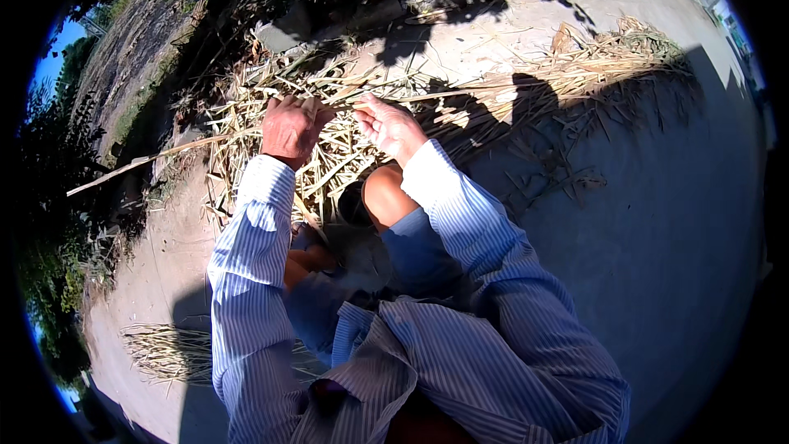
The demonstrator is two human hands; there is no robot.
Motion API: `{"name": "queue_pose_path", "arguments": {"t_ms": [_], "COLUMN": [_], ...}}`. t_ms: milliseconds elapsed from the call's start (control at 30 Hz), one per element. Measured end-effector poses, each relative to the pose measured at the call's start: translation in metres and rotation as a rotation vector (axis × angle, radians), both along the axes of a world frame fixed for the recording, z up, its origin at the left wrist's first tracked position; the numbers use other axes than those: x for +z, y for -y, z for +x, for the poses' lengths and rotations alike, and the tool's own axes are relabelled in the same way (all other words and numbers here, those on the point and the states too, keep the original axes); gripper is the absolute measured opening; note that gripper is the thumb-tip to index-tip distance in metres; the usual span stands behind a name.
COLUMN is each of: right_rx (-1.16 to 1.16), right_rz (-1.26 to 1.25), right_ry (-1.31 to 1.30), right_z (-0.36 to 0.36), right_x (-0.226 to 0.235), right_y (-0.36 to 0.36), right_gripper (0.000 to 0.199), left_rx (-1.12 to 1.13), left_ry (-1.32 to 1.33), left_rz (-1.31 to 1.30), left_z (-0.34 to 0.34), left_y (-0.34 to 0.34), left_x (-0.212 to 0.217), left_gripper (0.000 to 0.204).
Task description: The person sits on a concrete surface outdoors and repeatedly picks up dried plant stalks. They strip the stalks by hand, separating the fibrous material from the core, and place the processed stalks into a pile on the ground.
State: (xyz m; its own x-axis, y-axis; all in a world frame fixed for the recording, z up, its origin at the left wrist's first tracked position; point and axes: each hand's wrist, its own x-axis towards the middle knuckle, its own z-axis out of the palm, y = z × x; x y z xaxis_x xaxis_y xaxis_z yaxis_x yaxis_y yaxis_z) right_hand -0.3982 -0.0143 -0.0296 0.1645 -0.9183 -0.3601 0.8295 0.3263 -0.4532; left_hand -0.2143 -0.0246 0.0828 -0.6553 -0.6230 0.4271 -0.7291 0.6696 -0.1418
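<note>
My left hand (289, 127) is closed in a fist around a long dry stalk (156, 157). One end of the stalk sticks out far to the left, past the litter on the ground. Close by on the right, my right hand (388, 127) has its fingers bent together at the same stalk, the thumb side turned up. What lies between those fingertips is too small to make out fully. Under both hands spreads a heap of cut, pale straw-coloured stalk pieces and dry leaves (329, 171).
A long bundle of dry stalks (612, 66) lies to the right on the concrete ground (649, 222). Another small bundle (164, 351) rests at the lower left. Grey stone blocks (283, 29) and shaded branches border the far side. My bare knee (385, 196) is bent beside the heap.
</note>
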Motion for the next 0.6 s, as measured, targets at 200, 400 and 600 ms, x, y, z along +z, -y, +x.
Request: {"name": "queue_pose_path", "arguments": {"t_ms": [200,400,600], "right_rx": [-0.128,-0.16,-0.18], "right_rz": [0.04,0.112,0.122], "right_ry": [0.048,-0.006,-0.091], "right_z": [-0.049,-0.046,-0.047], "right_x": [-0.035,-0.054,-0.052], "right_y": [0.004,0.005,0.002], "right_gripper": [0.017,0.019,0.021], "left_rx": [0.052,-0.068,-0.091], "left_ry": [-0.16,-0.069,0.044], "left_rz": [0.407,0.178,-0.038], "left_z": [0.02,0.014,0.005], "left_y": [0.017,0.009,-0.002], "left_x": [0.005,0.0,0.001], "left_gripper": [0.015,0.018,0.022]}}
